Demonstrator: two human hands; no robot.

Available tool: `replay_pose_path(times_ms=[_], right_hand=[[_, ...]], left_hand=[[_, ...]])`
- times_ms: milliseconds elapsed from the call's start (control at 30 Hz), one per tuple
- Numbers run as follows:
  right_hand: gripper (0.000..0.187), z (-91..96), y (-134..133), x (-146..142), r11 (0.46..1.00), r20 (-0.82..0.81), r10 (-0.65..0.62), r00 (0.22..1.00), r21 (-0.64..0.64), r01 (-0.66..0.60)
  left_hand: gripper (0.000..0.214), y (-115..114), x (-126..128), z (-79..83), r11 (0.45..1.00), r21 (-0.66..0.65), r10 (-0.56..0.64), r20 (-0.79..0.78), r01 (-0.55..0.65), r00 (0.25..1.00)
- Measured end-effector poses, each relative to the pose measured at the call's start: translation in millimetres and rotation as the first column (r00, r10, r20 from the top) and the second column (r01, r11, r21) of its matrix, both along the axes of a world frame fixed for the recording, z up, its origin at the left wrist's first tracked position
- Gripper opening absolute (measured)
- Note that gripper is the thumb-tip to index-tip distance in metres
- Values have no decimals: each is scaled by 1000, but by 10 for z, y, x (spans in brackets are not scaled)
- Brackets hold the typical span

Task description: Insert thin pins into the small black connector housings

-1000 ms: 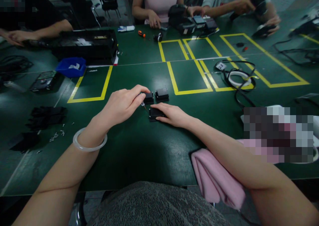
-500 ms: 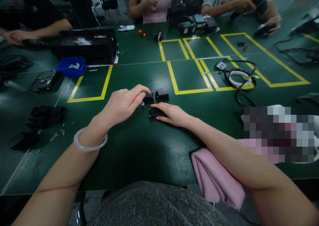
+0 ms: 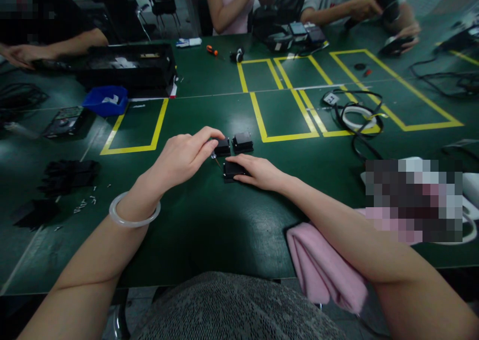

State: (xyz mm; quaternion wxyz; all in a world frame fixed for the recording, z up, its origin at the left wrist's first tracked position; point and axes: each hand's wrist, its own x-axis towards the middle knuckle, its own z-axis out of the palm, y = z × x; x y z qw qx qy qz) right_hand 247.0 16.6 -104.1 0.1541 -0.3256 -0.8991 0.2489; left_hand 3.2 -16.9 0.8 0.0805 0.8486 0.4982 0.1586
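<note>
My left hand [image 3: 190, 153] is closed on a small screwdriver [image 3: 214, 156]. Most of its handle is hidden under the fingers, and the thin shaft slants down toward the left end of a black rectangular part [image 3: 232, 169]. Fingers of my right hand [image 3: 260, 172] press on that part from the right, thumb at its near side, keeping it on the green table. Just beyond lie two similar black parts: one [image 3: 223, 147] partly behind my left fingers, another [image 3: 243, 141] to its right with small screws at its ends.
Loose screws [image 3: 80, 206] and black pieces [image 3: 69, 175] lie at left, near a blue bin [image 3: 106, 100] and a long black housing [image 3: 127, 70]. A coiled cable [image 3: 359, 118] is at right, a pink cloth [image 3: 325, 265] at the front edge. Several people work across the table.
Both hands and the black part stay almost in place. Across the table, a person in pink has shifted their arms. The view has moved very slightly.
</note>
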Motion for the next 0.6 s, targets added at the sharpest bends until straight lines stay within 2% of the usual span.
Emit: replay_pose_path(times_ms=[600], right_hand=[[55, 49, -10, -28, 1000, 26, -13, 1000, -22, 13]], left_hand=[[49, 4, 7, -25, 999, 26, 29, -9, -29, 1000]])
